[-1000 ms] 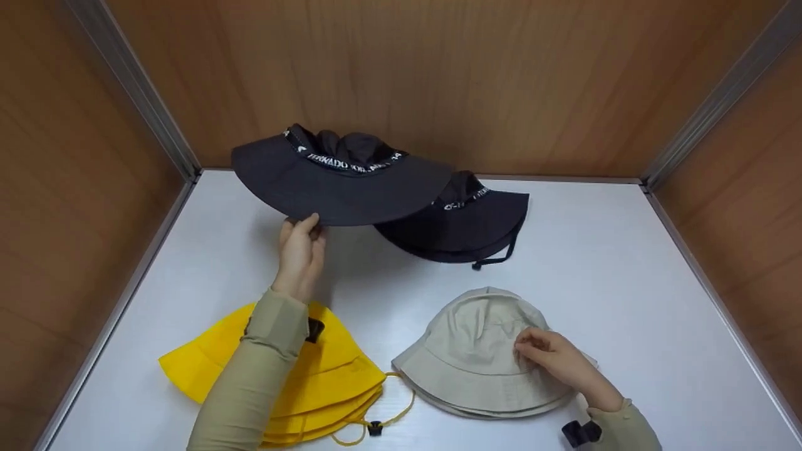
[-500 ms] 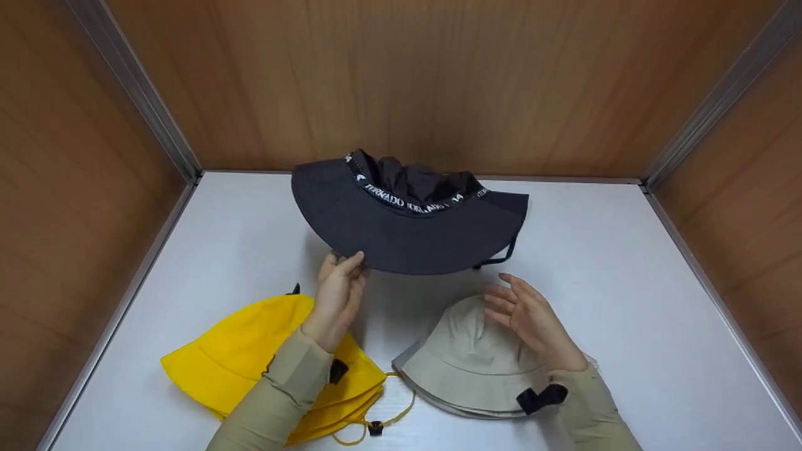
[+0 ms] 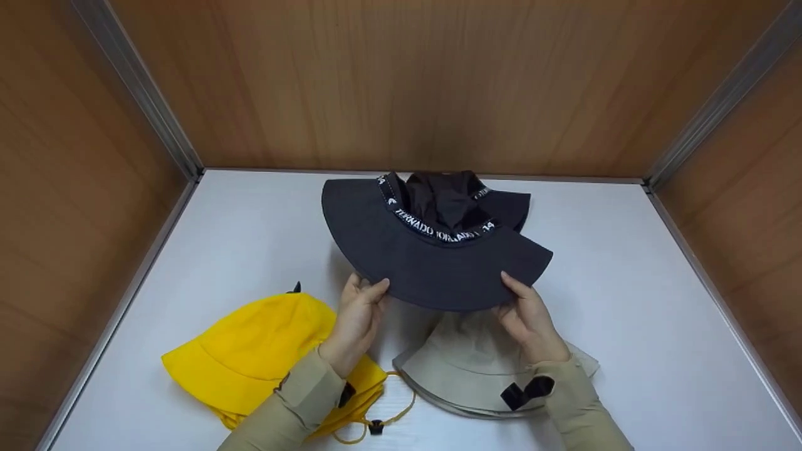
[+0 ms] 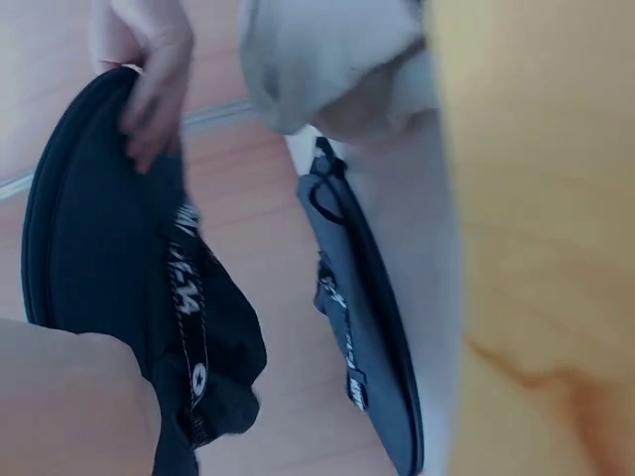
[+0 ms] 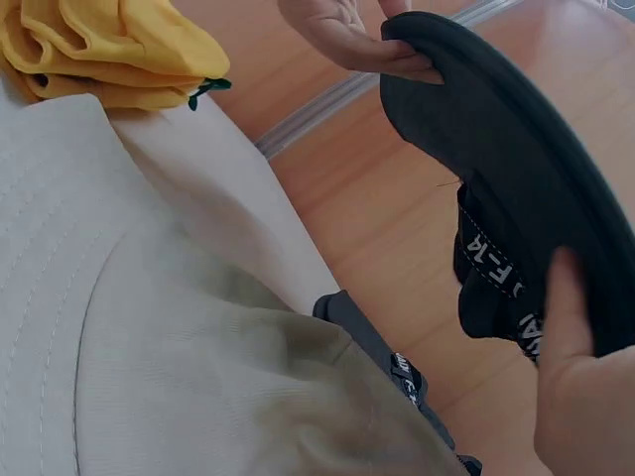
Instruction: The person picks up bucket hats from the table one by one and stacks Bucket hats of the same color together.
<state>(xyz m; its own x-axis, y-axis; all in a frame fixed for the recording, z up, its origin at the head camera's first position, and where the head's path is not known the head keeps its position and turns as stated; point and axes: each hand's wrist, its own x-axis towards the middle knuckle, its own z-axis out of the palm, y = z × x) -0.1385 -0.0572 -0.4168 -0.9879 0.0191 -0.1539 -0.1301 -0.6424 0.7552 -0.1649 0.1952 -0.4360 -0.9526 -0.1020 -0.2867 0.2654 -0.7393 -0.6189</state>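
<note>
A dark bucket hat (image 3: 438, 269) with a white-lettered band is held up off the table, its brim tilted toward me. My left hand (image 3: 358, 319) pinches the near left part of the brim, thumb on top. Farther right along the same brim, my right hand (image 3: 529, 319) grips it with the thumb above and fingers beneath. Behind it, another dark hat (image 3: 510, 207) lies on the table, mostly hidden. In the left wrist view that lying dark hat (image 4: 362, 307) shows apart from the held one.
Stacked yellow bucket hats (image 3: 250, 351) with a cord and black toggle (image 3: 376, 427) lie front left. Beige bucket hats (image 3: 463, 369) are stacked front right, below the held hat. Wooden panels (image 3: 401, 81) wall the white table (image 3: 658, 313) at the back and sides.
The left hand has brought the dark hat right and nearer to me, in front of the other dark hat. The right hand has left the beige hats and taken hold of the brim.
</note>
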